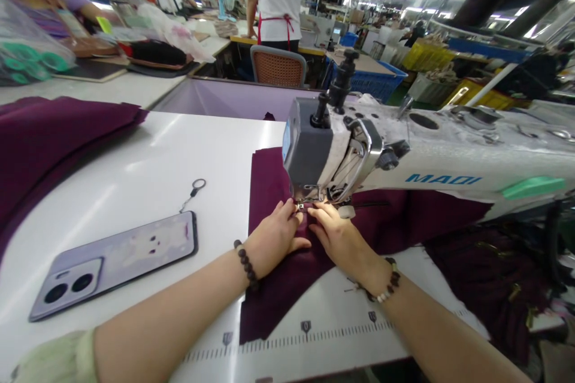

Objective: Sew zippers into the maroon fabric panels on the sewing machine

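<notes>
Dark maroon fabric (269, 173) lies flat under the head of a sewing machine (309, 143). My left hand (276, 233) rests on this cloth just left of the presser foot (300, 206), fingers stretched forward and thumb spread to the right. On the other side of the foot, my right hand (339, 236) presses on the cloth, its fingertips close to the foot and its thumb apart. Both hands are open, touching the fabric from above. The needle point is too small to make out.
A phone (130, 257) with a ring strap lies left of my forearm. Stacked maroon cloth (54, 143) covers the table's far left. Dark garments with gold zips (498, 287) hang at the right. Ahead are a chair (278, 66) and a standing person (276, 0).
</notes>
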`<state>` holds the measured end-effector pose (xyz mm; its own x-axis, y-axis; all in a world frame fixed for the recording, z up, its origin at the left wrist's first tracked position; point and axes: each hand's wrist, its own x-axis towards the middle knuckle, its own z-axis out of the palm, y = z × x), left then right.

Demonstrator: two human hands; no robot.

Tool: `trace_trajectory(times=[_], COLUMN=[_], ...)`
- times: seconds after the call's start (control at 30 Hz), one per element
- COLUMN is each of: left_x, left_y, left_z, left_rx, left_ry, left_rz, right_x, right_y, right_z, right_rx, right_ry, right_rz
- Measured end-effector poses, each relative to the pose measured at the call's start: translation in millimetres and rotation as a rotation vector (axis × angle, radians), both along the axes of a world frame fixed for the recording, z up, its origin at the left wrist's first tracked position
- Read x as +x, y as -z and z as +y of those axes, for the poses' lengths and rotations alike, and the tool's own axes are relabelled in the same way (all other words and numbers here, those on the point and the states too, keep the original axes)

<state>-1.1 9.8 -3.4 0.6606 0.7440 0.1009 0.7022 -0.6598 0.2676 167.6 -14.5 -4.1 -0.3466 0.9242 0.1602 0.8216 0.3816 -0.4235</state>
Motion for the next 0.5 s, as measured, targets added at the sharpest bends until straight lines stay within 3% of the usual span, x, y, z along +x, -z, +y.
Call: trace_trajectory(times=[0.5], left_x=[0.1], left_y=[3.0], left_z=[3.4], left_rx=[0.065], left_ry=[0.011], left_rz=[-0.013], right_x=[-4.5], right_y=[-7.3], right_z=[1.3], right_rx=[-0.006], right_ry=[0.027], right_rz=[-0.066])
